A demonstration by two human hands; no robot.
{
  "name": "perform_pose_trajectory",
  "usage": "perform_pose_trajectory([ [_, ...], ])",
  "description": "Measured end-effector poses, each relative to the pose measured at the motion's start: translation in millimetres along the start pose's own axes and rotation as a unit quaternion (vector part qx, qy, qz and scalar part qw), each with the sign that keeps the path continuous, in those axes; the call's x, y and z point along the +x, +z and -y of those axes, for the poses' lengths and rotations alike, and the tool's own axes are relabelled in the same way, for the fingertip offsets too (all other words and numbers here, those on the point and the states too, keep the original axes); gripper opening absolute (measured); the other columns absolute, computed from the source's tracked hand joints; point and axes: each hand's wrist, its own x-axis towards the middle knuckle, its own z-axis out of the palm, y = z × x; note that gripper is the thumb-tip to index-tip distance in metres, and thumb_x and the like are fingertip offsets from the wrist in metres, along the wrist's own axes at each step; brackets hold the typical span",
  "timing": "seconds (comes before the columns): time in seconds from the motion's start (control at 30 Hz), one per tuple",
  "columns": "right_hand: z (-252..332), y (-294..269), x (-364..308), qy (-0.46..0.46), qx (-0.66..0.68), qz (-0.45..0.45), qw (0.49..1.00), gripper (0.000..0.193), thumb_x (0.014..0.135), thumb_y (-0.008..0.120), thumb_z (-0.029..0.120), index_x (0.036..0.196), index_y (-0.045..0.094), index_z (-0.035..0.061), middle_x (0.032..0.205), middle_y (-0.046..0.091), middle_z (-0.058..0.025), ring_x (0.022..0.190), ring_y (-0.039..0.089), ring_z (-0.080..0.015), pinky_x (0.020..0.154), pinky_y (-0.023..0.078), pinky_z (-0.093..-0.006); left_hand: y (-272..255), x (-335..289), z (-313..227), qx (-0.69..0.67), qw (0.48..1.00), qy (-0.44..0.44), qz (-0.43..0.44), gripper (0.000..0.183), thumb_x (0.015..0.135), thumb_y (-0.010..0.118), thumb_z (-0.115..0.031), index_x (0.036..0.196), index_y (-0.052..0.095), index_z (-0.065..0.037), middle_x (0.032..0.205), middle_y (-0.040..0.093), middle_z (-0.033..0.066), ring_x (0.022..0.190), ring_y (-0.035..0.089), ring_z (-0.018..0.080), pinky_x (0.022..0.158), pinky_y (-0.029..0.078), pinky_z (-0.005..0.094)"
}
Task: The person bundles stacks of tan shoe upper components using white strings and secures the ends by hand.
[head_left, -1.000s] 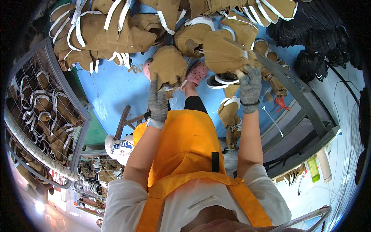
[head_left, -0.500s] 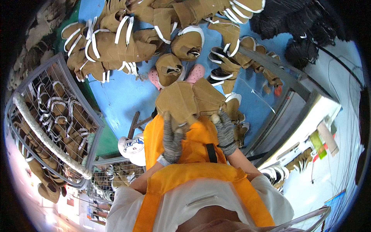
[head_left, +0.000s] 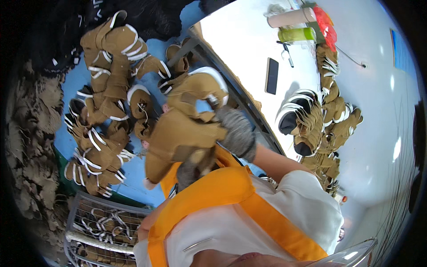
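Observation:
My left hand (head_left: 189, 173), in a grey knitted glove, is closed on the lower edge of a brown fabric shoe upper (head_left: 175, 135) held in front of my orange apron (head_left: 202, 184). Most of its fingers are hidden by the brown fabric. My right hand (head_left: 239, 132), gloved too, is closed at the right end of the brown pieces. Just above it is a brown shoe upper with a white edge (head_left: 213, 78), overlapping the other piece. Which fabric the right fingers pinch is partly hidden.
A white-topped table (head_left: 240, 40) at the right carries a phone (head_left: 271, 76), a green bottle (head_left: 296, 34) and stacked uppers (head_left: 307, 118). Brown uppers (head_left: 118, 84) lie heaped on the blue floor. A wire basket (head_left: 104, 222) stands lower left; dark material (head_left: 129, 26) is piled behind.
My view has swung right, bringing the tabletop into sight. The brown upper has risen from my lap, and my right hand has moved toward the table side, beside a white-edged upper.

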Motion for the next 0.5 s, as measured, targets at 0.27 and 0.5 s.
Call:
perform_pose_trajectory([
  [0.27,-6.2,-171.4,5.7,0.094,-0.014,-0.245,0.965,0.037,0.076,0.065,0.002,0.112,0.057,-0.0011,0.104,0.062,-0.0089,0.093,0.059,-0.0186,0.082,0.048,-0.0314,106.9,74.8,-47.8,0.266,0.892,0.154,0.331,0.065,0.088,0.056,-0.018,0.143,0.023,-0.006,0.083,0.059,0.0099,0.075,0.058,0.0238,0.072,0.048,0.0351],
  [0.5,-105.6,-182.4,48.3,0.200,-0.145,-0.158,0.956,0.037,0.085,0.062,0.023,0.117,0.058,0.0036,0.100,0.067,-0.0148,0.090,0.063,-0.0263,0.081,0.047,-0.0329,-24.5,37.7,32.5,0.415,0.849,-0.118,0.307,0.041,0.090,0.055,-0.027,0.124,0.052,-0.005,0.100,0.062,0.0148,0.092,0.059,0.0278,0.084,0.045,0.0376],
])
